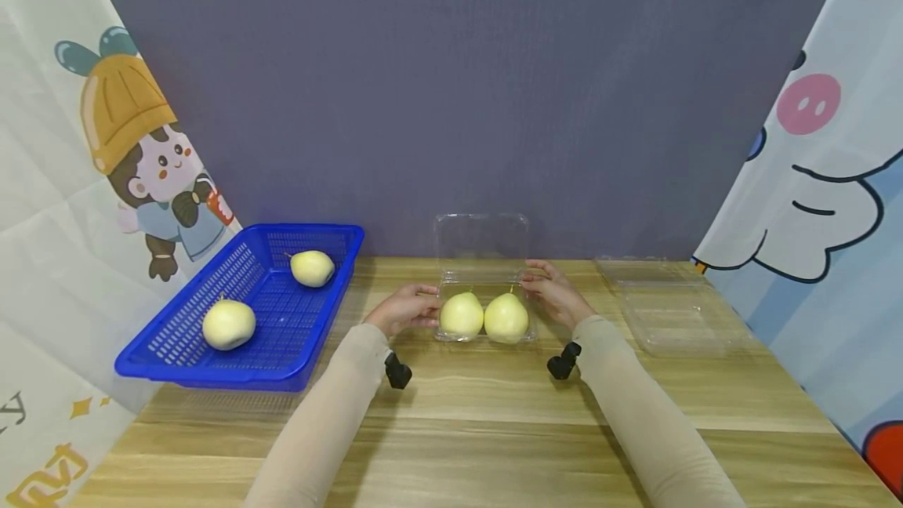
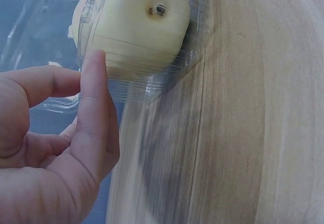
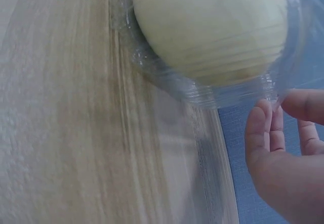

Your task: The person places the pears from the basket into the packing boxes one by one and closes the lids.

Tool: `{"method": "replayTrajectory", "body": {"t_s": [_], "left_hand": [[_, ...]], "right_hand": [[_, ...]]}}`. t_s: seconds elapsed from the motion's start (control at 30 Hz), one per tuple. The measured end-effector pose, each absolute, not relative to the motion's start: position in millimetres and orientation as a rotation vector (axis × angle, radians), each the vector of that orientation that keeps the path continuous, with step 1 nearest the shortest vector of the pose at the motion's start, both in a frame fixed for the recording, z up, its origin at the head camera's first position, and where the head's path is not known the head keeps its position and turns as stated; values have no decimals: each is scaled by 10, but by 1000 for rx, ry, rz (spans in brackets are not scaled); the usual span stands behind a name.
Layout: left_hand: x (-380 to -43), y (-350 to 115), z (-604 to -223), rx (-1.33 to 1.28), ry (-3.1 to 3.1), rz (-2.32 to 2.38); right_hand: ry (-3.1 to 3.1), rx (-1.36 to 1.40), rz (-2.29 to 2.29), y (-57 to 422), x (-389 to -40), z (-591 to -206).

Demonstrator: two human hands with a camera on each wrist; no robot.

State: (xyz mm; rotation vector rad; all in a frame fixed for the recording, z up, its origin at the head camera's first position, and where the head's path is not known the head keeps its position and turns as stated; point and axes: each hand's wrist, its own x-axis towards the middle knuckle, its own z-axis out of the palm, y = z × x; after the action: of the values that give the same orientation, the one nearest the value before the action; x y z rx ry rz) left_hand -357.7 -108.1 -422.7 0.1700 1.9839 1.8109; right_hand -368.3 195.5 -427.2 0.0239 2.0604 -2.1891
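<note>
A clear plastic clamshell box [image 1: 483,240] stands open on the table, its lid raised at the back. Two pale yellow pears, a left one [image 1: 462,316] and a right one [image 1: 506,317], sit side by side in its base, stems up. My left hand [image 1: 405,310] pinches the box's left rim between thumb and fingers, close beside the pear [image 2: 139,26] in the left wrist view. On the opposite side, my right hand [image 1: 556,295] pinches the rim. The right wrist view shows thumb and fingertips at the box's edge, below the pear [image 3: 212,26].
To the left is a blue plastic basket [image 1: 282,373] with a front pear [image 1: 229,324] and a back pear [image 1: 312,268] lying in it. Another clear clamshell box [image 1: 670,316] lies open at the right. A grey panel [image 1: 480,85] rises behind the wooden table [image 1: 487,429].
</note>
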Motion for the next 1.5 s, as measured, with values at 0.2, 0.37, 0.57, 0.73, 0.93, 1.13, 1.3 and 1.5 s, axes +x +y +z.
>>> {"method": "replayTrajectory", "body": {"t_s": [0.2,0.37,0.57,0.73,0.93,1.13,1.3,1.5], "left_hand": [[-3571,-1080,-4226,164,1982,1817],[-3560,-1079,-4216,165,1983,1818],[-3549,-1084,-4214,176,1977,1821],[-3553,-1085,-4206,175,1966,1823],[-3556,-1091,-4205,165,1954,1824],[-3563,-1086,-4206,153,1949,1830],[-3571,-1086,-4211,153,1945,1839],[-3583,-1090,-4231,150,1947,1837]], "right_hand": [[2040,-5,-2199,1955,-3672,-4265],[2040,-16,-2203,1966,-3658,-4263],[2043,-12,-2209,1980,-3668,-4276],[2004,-7,-2228,1992,-3659,-4256],[1970,22,-2253,1995,-3645,-4244],[1961,59,-2249,1996,-3653,-4232],[1955,59,-2245,1998,-3654,-4227],[1953,51,-2219,2000,-3648,-4228]]}}
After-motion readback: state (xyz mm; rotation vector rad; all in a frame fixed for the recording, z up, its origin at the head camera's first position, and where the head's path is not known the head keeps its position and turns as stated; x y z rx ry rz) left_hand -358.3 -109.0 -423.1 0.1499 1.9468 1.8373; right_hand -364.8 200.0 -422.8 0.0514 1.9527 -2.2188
